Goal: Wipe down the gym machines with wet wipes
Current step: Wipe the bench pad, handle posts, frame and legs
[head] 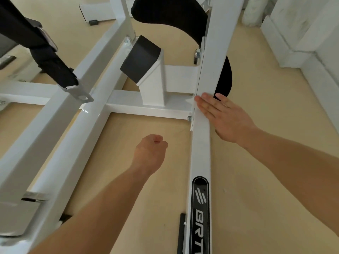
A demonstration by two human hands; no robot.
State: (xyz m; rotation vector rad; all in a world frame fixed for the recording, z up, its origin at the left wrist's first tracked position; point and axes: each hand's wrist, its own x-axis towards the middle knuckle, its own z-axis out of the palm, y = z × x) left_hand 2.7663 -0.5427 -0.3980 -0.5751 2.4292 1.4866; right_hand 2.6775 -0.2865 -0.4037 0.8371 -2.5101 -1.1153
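White machine beam (200, 145) bears the flat right hand (224, 117); left hand (150, 153) clenched, empty.

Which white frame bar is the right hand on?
The long bar on the right carrying the black logo badge; the right hand lies flat against it. It alone is touched.

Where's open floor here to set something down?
Open floor lies between the crossbar, the slanted beam and the logo beam, under the left hand, and right of the logo beam toward the wall base. Crowded around the black pad and strap.
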